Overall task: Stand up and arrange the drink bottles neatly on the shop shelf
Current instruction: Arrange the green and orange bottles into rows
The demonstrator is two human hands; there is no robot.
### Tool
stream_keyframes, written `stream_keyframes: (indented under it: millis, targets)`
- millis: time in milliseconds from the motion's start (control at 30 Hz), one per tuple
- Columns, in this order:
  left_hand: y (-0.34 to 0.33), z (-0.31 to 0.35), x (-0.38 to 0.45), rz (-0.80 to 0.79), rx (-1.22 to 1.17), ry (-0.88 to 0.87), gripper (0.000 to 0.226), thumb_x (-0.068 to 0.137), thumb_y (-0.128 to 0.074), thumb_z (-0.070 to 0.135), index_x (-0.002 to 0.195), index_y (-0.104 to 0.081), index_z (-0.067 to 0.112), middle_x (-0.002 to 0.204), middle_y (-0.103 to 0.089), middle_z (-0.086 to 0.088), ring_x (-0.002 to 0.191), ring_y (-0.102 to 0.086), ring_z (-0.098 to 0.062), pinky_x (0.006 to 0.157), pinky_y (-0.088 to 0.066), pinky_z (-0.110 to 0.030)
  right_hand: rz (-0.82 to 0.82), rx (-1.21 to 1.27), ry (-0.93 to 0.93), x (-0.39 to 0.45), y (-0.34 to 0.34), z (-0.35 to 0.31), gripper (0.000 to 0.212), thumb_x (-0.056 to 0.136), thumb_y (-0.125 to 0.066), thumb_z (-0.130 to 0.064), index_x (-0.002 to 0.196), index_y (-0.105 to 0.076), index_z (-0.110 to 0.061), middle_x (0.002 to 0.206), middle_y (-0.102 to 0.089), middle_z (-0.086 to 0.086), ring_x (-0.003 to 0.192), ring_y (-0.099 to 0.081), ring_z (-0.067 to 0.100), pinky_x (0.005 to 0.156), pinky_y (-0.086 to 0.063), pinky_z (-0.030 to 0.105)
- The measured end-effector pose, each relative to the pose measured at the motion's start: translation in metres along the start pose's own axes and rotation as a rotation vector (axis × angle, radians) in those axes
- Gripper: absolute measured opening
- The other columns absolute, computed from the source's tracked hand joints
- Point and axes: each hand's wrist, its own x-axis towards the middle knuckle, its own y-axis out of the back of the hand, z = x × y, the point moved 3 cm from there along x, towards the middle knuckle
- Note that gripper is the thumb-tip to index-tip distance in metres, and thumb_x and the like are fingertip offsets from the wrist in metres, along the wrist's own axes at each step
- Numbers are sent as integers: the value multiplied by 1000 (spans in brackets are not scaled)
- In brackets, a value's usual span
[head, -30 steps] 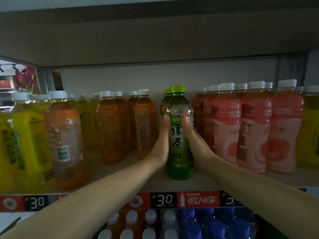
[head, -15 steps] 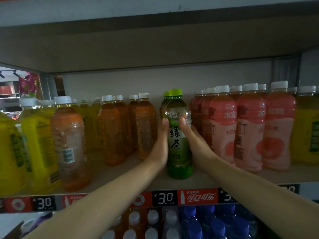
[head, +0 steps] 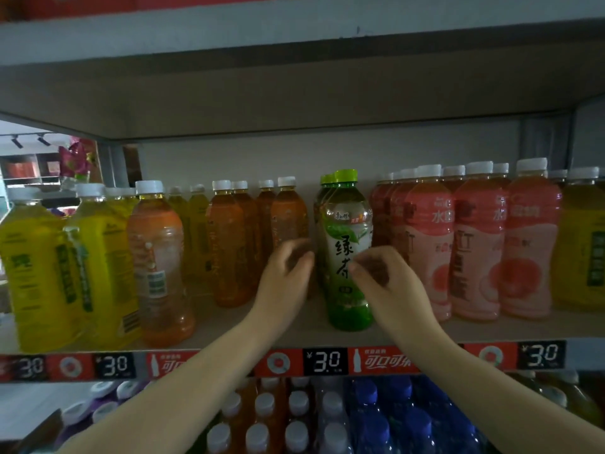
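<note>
A green tea bottle [head: 347, 224] with a green cap stands upright at the front of the shelf board [head: 294, 332], with a second green-capped bottle right behind it. My left hand [head: 288, 273] hovers just left of it, fingers loosely curled and holding nothing. My right hand [head: 386, 280] is in front of the bottle's lower right side, fingers also loosely curled, with no grip on it. Both hands are motion-blurred.
Brown-orange tea bottles [head: 229, 244] stand left of the green one and pink peach drinks [head: 429, 244] to its right. Yellow bottles [head: 36, 273] and a pale orange bottle [head: 157, 257] fill the far left. The upper shelf [head: 294, 93] hangs low. Blue-capped bottles [head: 393, 417] sit below the price strip [head: 327, 360].
Both hands have let go of the green tea bottle and pulled back toward me, fingers curling. The bottle stays upright in the same spot.
</note>
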Motion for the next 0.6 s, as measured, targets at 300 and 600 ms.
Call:
stream_keyframes:
  millis: [300,600]
  targets:
    - [36,-21,45,115,151,126,51,93,-54,33,138,-40,15,137,-48,-7,125,-46,-24,92,-35,-28,-334,42,5,2,-58,-17,6,89,-57,-30,92,-58,-35,83,-69,-8,72,-66,-1,64,-55,18]
    - [21,-37,69,-6,30,207,57,79,-71,35,129,-46,20,109,-58,7,98,-56,-12,65,-39,-15,-414,203,-209,3,-76,-8,10,91,-52,-36,96,-55,-27,81,-71,2,67,-70,11,56,-54,20]
